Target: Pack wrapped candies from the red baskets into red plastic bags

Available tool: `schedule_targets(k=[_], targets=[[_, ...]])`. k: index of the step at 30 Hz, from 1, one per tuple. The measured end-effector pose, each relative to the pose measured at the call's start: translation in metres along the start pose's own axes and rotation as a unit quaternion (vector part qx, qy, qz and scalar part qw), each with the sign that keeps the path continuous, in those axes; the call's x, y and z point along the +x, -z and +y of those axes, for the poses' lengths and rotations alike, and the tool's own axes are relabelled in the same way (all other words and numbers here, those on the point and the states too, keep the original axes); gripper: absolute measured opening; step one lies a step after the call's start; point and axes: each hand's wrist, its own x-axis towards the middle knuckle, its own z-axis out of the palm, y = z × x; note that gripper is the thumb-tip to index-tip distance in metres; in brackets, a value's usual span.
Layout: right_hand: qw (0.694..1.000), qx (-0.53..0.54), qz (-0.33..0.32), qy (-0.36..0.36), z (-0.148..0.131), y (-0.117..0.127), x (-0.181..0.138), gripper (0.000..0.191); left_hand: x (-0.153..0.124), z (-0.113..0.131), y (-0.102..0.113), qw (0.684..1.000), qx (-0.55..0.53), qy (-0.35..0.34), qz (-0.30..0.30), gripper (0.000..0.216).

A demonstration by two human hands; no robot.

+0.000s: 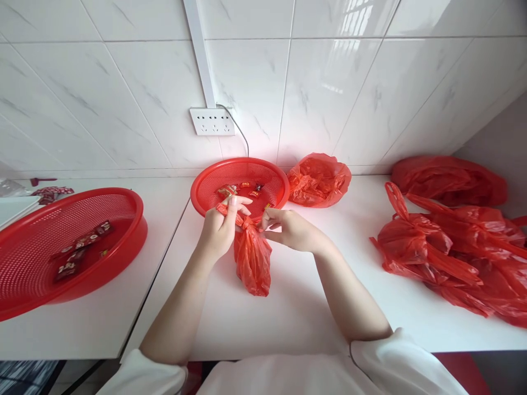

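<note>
A small red plastic bag, twisted at its neck, hangs between my hands just above the white table. My left hand is closed on the bag's handle end, thumb on top. My right hand pinches at the neck from the other side, its fingertips bent and pressed together. What the bag holds is hidden by the film. Right behind my hands stands a round red plastic basket with a few small wrapped snacks in it.
A larger red basket with several wrapped packets stands at left. Opened red bags lie behind at right, with several tied red bags piled nearer. A wall socket with a cable is on the tiles.
</note>
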Motion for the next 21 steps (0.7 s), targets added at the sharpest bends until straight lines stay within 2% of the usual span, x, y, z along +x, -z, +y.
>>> schedule_targets(k=[5, 10, 12, 15, 18, 21], targets=[[0.997, 0.064, 0.019, -0.026, 0.006, -0.001, 0.004, 0.014, 0.001, 0.001, -0.001, 0.999, -0.048, 0.015, -0.013, 0.053], [0.994, 0.093, 0.049, -0.006, 0.008, 0.006, 0.004, 0.018, 0.000, 0.003, 0.000, 0.996, -0.071, 0.039, -0.035, 0.058], [0.993, 0.103, 0.063, -0.002, 0.006, 0.013, 0.000, 0.022, 0.000, 0.004, 0.003, 0.998, -0.034, 0.041, -0.028, 0.061], [0.990, 0.093, 0.103, 0.002, 0.000, 0.029, -0.010, 0.024, 0.000, 0.004, 0.015, 0.995, 0.091, 0.046, -0.001, 0.063], [0.984, 0.064, 0.167, 0.022, -0.006, 0.051, -0.028, 0.019, -0.002, 0.005, 0.037, 0.979, 0.191, 0.065, 0.017, 0.060], [0.971, 0.004, 0.237, 0.023, -0.011, 0.074, -0.052, 0.013, -0.007, 0.006, 0.061, 0.968, 0.226, 0.108, 0.035, 0.054]])
